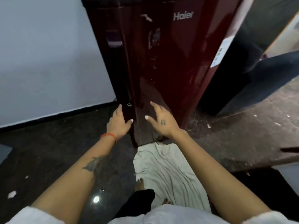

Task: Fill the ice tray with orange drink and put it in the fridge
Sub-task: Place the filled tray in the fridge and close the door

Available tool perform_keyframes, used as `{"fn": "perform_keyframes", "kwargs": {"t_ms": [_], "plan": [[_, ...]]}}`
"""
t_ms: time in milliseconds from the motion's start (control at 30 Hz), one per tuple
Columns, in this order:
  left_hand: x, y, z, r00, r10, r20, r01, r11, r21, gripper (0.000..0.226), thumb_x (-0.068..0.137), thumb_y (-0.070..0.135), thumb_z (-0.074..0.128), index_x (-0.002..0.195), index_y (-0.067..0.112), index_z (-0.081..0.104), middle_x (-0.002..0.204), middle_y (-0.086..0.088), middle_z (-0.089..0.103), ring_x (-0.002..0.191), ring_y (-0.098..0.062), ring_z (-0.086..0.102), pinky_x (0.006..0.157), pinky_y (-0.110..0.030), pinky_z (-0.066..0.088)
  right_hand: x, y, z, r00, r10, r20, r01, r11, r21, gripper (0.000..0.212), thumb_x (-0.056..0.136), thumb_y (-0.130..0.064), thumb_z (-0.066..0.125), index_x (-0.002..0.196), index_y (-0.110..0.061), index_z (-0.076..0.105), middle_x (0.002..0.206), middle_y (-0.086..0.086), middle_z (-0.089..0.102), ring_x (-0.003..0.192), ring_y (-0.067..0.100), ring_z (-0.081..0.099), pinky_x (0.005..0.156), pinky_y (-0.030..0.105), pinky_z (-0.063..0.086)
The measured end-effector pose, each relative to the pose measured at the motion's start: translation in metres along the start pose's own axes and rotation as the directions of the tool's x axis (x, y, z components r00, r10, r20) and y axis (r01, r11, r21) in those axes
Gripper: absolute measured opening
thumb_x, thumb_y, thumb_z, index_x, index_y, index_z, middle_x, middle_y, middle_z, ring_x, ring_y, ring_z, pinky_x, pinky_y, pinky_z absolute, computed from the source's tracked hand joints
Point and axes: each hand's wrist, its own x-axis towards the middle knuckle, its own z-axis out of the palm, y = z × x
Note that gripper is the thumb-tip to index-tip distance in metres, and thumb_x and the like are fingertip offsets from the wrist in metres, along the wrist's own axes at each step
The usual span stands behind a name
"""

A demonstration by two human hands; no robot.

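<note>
A dark red fridge (pixel 169 62) stands upright on the floor (pixel 40 151) with its door shut, the silver "Haier" lettering near the top of the door. A recessed handle (pixel 113 40) sits on the fridge's left side, and a small round keyhole (pixel 129 104) shows low on that same side. A white label (pixel 222 52) is stuck on the right edge.

Both hands reach toward the lower part of the fridge, and both are empty. The left hand (pixel 119 122) is open, fingers spread, lying against the lower left side just beside the keyhole; a red thread band (pixel 109 136) circles its wrist. The right hand (pixel 161 121) is also open, fingers splayed and slightly curled, at the front of the door; whether it touches the door is not clear.

A crumpled white cloth (pixel 165 172) lies on the floor at the foot of the fridge, and bare toes rest on its near edge. Small white scraps lie scattered on the dark floor. A pale wall (pixel 40 54) stands to the left.

The ice tray is not in sight.
</note>
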Motion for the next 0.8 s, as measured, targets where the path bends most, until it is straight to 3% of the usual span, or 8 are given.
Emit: {"fn": "perform_keyframes", "kwargs": {"t_ms": [167, 300, 400, 500, 633, 800], "plan": [[0.047, -0.016, -0.025, 0.996, -0.049, -0.079, 0.041, 0.994, -0.098, 0.086, 0.089, 0.033, 0.061, 0.152, 0.014, 0.005, 0.156, -0.016, 0.022, 0.138, -0.037, 0.032, 0.109, -0.047, 0.032, 0.069, -0.060, -0.009, 0.990, -0.074, -0.119, 0.080, 0.996, 0.044, 0.073, 0.089, -0.038, 0.056, 0.147, -0.018, 0.017, 0.145, 0.017, 0.036, 0.129, 0.034, 0.041, 0.101, 0.042, 0.039], [0.084, -0.027, -0.033, 0.996, -0.049, -0.075, 0.035, 0.983, -0.179, 0.092, 0.087, 0.035, 0.064, 0.152, 0.015, 0.002, 0.157, -0.012, 0.020, 0.139, -0.032, 0.032, 0.110, -0.044, 0.032, 0.111, -0.097, -0.005, 0.966, -0.028, -0.256, 0.068, 0.987, 0.148, 0.074, 0.085, -0.035, 0.063, 0.142, -0.008, 0.024, 0.136, 0.021, 0.045, 0.122, 0.035, 0.047, 0.095, 0.040, 0.042], [0.108, -0.029, -0.036, 0.997, -0.012, -0.077, -0.008, 0.969, -0.246, 0.095, 0.084, 0.035, 0.068, 0.151, 0.016, 0.004, 0.156, -0.011, 0.025, 0.137, -0.030, 0.035, 0.108, -0.044, 0.033, 0.126, -0.108, 0.006, 0.917, 0.076, -0.392, 0.026, 0.968, 0.248, 0.068, 0.085, -0.033, 0.063, 0.136, -0.003, 0.030, 0.116, 0.020, 0.060, 0.106, 0.034, 0.059, 0.085, 0.039, 0.049], [0.123, -0.029, -0.038, 0.996, 0.072, -0.058, -0.087, 0.943, -0.322, 0.092, 0.079, 0.033, 0.072, 0.149, 0.018, 0.015, 0.150, -0.010, 0.036, 0.134, -0.026, 0.040, 0.107, -0.047, 0.038, 0.126, -0.104, 0.018, 0.863, 0.065, -0.501, 0.064, 0.970, 0.235, 0.056, 0.085, -0.032, 0.062, 0.127, -0.004, 0.038, 0.092, 0.016, 0.066, 0.084, 0.031, 0.065, 0.070, 0.037, 0.052], [0.130, -0.025, -0.036, 0.995, 0.063, -0.072, -0.089, 0.897, -0.434, 0.086, 0.076, 0.025, 0.076, 0.145, 0.016, 0.024, 0.143, -0.012, 0.042, 0.128, -0.027, 0.048, 0.100, -0.050, 0.046, 0.127, -0.099, 0.021, 0.841, 0.064, -0.538, 0.071, 0.971, 0.227, 0.055, 0.083, -0.032, 0.063, 0.125, -0.006, 0.040, 0.083, 0.011, 0.067, 0.075, 0.028, 0.066, 0.068, 0.040, 0.055], [0.128, -0.028, -0.033, 0.989, 0.074, -0.131, -0.122, 0.904, -0.409, 0.082, 0.078, 0.033, 0.074, 0.143, 0.016, 0.028, 0.142, -0.010, 0.045, 0.126, -0.027, 0.050, 0.100, -0.050, 0.046, 0.126, -0.099, 0.021, 0.851, 0.063, -0.521, 0.069, 0.971, 0.230, 0.046, 0.083, -0.032, 0.062, 0.117, -0.008, 0.042, 0.082, 0.011, 0.068, 0.074, 0.028, 0.066, 0.068, 0.045, 0.055]]}}
